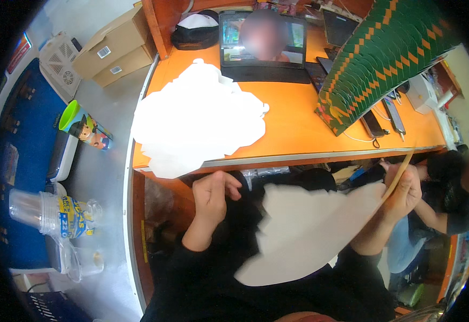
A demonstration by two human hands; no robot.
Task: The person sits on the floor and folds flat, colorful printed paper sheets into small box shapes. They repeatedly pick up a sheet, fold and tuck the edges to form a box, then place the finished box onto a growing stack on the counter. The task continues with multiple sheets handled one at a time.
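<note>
My right hand point(406, 189) is closed on one edge of a large off-white sheet with a scalloped edge point(315, 231), which looks like paper or thin card. A thin tan strip runs along the gripped edge and sticks up past my fingers. Tilted, the sheet spreads over my lap toward the left, slightly blurred. My left hand point(211, 198) is held up apart from it, just below the table edge. Its fingers are loosely bent and parted, with nothing visible in them. Nearest to it on the table lies a heap of white cut paper point(202, 118).
A tablet point(264, 43) stands at the table's back beside a cap point(195, 29). A tall green piece of overlapping scales with orange diamonds point(384, 64) rises at right, near phones and cables. On the left grey surface are a cup point(86, 126) and stacked plastic cups point(44, 212). Another person point(444, 198) sits at right.
</note>
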